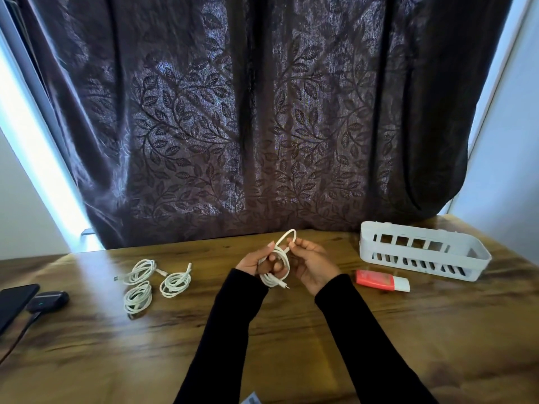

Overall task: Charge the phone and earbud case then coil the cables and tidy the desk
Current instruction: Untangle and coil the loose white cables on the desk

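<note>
A white cable (281, 265) hangs in a loose coil above the middle of the wooden desk (291, 330). My left hand (256, 262) grips the coil's loops, and my right hand (312, 263) pinches a raised loop of the same cable at the top. One plug end dangles below the coil. Three coiled white cables (154, 282) lie on the desk to the left. At the far left edge lie a dark phone (14, 304) and a dark earbud case (48, 300) with a small light, a dark cord running from them toward me.
A white slotted plastic basket (420, 250) stands at the back right. In front of it lies a red tube with a white cap (382, 280). A dark leaf-patterned curtain (262, 126) hangs behind the desk's far edge.
</note>
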